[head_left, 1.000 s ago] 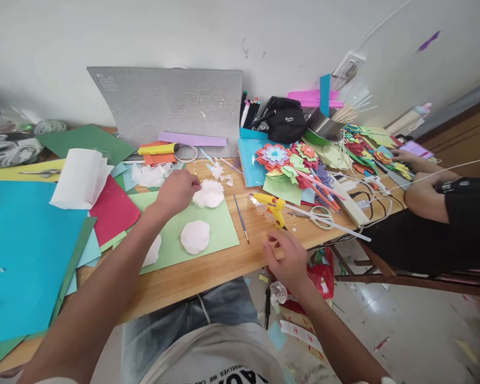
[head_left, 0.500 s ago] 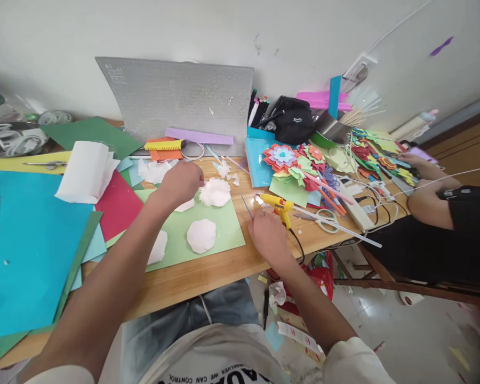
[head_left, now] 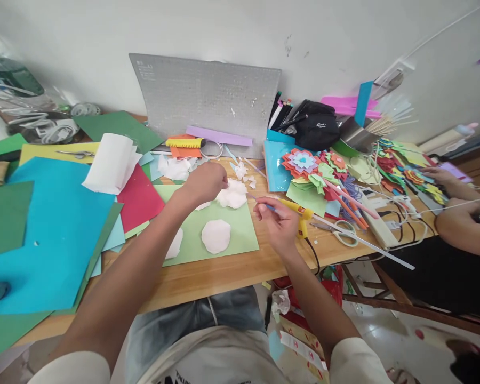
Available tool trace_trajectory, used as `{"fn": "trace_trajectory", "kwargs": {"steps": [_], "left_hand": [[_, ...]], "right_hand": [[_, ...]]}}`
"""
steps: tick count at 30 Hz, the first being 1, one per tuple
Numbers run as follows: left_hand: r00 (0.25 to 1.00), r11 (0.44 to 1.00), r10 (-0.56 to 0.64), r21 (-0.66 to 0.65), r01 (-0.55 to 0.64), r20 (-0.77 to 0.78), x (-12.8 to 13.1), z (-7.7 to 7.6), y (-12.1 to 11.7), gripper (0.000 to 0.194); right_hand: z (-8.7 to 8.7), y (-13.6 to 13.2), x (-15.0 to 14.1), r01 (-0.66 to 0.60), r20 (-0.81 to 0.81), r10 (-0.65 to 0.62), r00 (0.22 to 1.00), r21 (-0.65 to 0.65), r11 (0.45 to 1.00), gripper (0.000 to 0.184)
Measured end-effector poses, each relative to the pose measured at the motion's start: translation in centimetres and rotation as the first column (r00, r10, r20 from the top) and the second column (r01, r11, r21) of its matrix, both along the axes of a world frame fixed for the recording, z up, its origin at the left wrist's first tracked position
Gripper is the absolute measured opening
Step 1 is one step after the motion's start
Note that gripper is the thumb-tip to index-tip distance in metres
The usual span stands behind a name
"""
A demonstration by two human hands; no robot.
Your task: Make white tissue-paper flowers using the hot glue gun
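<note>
My left hand [head_left: 207, 184] is closed in a pinch at the upper left edge of a crumpled white paper clump [head_left: 234, 195]. What its fingertips hold, if anything, is hidden. Between the thumb and fingers of my right hand [head_left: 280, 220] is a thin blue stick [head_left: 270, 207], its tip pointing left at the clump. Under the clump lies a light green sheet [head_left: 240, 234], which also bears a rounded white paper piece [head_left: 216, 236] and another white piece [head_left: 175, 245] partly behind my left forearm. A yellow glue gun [head_left: 298, 209] with a long glue stick rests just beyond my right hand.
Left are a blue sheet [head_left: 64, 234], a red sheet [head_left: 140, 194] and folded white tissue [head_left: 110, 164]. A grey cutting mat [head_left: 208, 101] leans on the wall. Paper flowers [head_left: 304, 162] and scissors [head_left: 328, 226] lie right. Another person's hand [head_left: 444, 178] works far right.
My right hand has moved up and left towards the white clump, and the blue stick has swung flatter. My left hand stays at the clump. The whole view has shifted left.
</note>
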State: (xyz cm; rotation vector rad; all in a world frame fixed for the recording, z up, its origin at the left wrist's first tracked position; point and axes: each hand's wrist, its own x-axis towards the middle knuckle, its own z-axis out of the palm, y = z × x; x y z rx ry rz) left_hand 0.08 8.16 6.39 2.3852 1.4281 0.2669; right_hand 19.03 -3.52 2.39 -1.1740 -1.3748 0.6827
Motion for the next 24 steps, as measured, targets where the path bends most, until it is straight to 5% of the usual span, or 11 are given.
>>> {"fn": "trace_trajectory", "kwargs": {"steps": [9, 24], "left_hand": [[0.999, 1.0, -0.005, -0.001, 0.005, -0.048, 0.5, -0.3, -0.3, 0.019], [0.999, 1.0, -0.025, -0.001, 0.025, -0.045, 1.1, -0.8, -0.1, 0.018]], "right_hand": [[-1.5, 2.7, -1.6, 0.05, 0.274, -0.093, 0.957, 0.161, 0.986, 0.022], [-2.4, 3.5, -1.2, 0.097, 0.316, -0.152, 0.937, 0.184, 0.978, 0.024]]}}
